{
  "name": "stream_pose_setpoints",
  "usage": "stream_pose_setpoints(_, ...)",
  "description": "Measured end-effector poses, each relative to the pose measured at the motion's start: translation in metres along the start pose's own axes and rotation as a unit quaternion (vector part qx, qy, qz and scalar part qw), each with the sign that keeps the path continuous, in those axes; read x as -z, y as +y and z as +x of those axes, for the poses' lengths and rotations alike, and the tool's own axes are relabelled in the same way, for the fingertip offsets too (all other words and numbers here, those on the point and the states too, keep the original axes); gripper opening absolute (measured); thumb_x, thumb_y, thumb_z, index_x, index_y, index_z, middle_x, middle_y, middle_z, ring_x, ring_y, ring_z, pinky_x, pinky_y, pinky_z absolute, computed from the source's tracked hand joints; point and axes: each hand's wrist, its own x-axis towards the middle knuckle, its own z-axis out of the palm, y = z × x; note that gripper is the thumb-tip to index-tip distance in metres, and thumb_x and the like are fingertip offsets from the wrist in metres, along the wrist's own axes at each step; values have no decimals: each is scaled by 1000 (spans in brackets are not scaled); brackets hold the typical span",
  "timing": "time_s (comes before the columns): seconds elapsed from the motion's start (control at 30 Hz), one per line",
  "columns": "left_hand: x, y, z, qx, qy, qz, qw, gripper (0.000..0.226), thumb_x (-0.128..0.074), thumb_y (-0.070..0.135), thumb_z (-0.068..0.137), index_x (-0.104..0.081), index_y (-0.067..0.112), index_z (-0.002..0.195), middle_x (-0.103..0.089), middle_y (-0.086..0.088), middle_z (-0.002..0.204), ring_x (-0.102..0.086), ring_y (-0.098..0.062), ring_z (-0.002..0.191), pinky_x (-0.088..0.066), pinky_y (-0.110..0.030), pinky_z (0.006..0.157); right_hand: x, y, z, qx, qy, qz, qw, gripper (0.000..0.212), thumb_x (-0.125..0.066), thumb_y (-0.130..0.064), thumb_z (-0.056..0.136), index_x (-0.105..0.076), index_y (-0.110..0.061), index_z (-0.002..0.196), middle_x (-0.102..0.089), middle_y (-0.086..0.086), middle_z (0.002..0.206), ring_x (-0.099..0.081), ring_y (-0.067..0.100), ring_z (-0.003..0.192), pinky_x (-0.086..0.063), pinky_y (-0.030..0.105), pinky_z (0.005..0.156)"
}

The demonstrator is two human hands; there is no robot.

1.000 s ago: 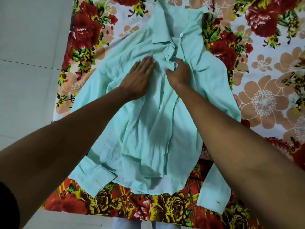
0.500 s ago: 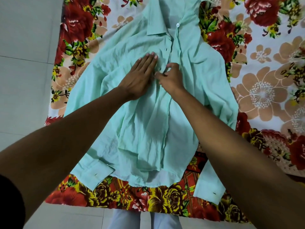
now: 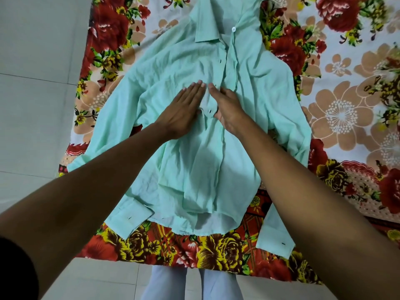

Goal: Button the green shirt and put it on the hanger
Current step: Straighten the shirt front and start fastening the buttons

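Your left hand lies flat, fingers straight and together, pressing the left front panel of the green shirt just beside the placket, evidently to pin the cloth so the buttonhole strip does not slide. Your right hand rests on the opposite side of the placket with fingers extended; the thumb appears tucked at the strip's edge near a dark buttonhole, but whether it pinches the fabric cannot be told.

The shirt lies face up on the floral sheet, collar away from you, hem toward you, both cuffs spread near the sheet's near edge. A white button near the collar is unfastened, and the upper front stands open. Judgement: buttoning is at an early stage. No hanger is in view.
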Motion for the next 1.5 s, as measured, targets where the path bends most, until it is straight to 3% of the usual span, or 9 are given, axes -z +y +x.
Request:
stream_pose_setpoints(0.1, -6, -7, -7, 48, -37, 42, 997, 65, -33, 25, 107, -7, 5, 162, -4, -16, 170, -3, -33, 158, -4, -46, 129, 2, 9, -10, -28, -55, -76, 995, 11, -73, -20, 94, -73, -11, 101, -76, 10, 104, -72, 20, 91, -59, 38, 89)
stream_pose_setpoints(0.33, 12, -1, -2, 131, -94, 47, 986, 74, -39, 15, 101, 2, 8, 163, 7, -13, 171, 5, -31, 159, 2, -47, 128, -5, 38, -40, -49, -63, -120, 989, 47, -77, -42, 76, -59, -9, 104, -52, 8, 95, -55, 23, 83, -51, 34, 86)
stream_pose_setpoints(0.5, 11, 24, -41, 45, 34, -47, 997, 76, -48, 5, 94, -10, -2, 160, -16, -22, 167, -18, -35, 155, -8, -40, 129, 1, 43, -49, 8, -59, -291, 955, 35, -77, -38, 88, -68, -13, 112, -74, -3, 99, -69, 7, 83, -51, 21, 71)
stream_pose_setpoints(0.7, -28, 11, -93, 60, -46, -17, 997, 70, -35, 36, 106, -8, 5, 162, -9, -15, 170, -10, -30, 158, -7, -46, 129, 9, 57, -69, -7, -135, -23, 991, 36, -75, -22, 92, -70, -9, 125, -75, 9, 122, -70, 27, 117, -49, 51, 110)
stream_pose_setpoints(0.9, -27, 16, -95, 141, -59, 19, 988, 77, -44, 32, 105, 0, 4, 162, 3, -16, 171, 2, -30, 159, -3, -45, 129, 9, 80, -101, -22, -114, -417, 901, 49, -83, -53, 78, -62, -11, 93, -68, -1, 91, -67, 16, 85, -54, 28, 71)
stream_pose_setpoints(1.13, -28, 52, -122, 124, 17, -12, 992, 90, -47, -5, 86, 4, -1, 160, 5, -20, 170, 3, -34, 158, -4, -43, 129, 7, 90, -137, 58, -110, -152, 981, 33, -75, -22, 92, -70, -16, 124, -77, 1, 118, -73, 17, 110, -56, 39, 102)
stream_pose_setpoints(1.27, -39, 48, -137, 90, -76, 17, 993, 92, -58, 15, 90, -2, 14, 163, -1, -14, 171, 1, -31, 159, -1, -46, 128, 6, 98, -145, 13, -114, -115, 987, 36, -73, -25, 95, -65, -17, 129, -76, 3, 117, -75, 20, 106, -63, 41, 83)
stream_pose_setpoints(1.43, -44, 39, -139, 135, -95, 34, 986, 83, -51, 20, 94, -7, 28, 164, 4, -7, 172, 4, -28, 159, 0, -47, 128, 14, 112, -153, -13, -161, -383, 909, 40, -86, -35, 81, -75, -4, 104, -79, 9, 96, -72, 15, 76, -56, 24, 62)
stream_pose_setpoints(1.5, -47, 43, -140, 163, -88, 28, 982, 81, -52, 25, 97, -7, 27, 164, 3, -9, 172, 5, -29, 159, 1, -47, 128, 15, 122, -156, 7, -164, -388, 907, 38, -86, -33, 81, -77, -6, 106, -79, 7, 103, -74, 12, 89, -60, 30, 80)
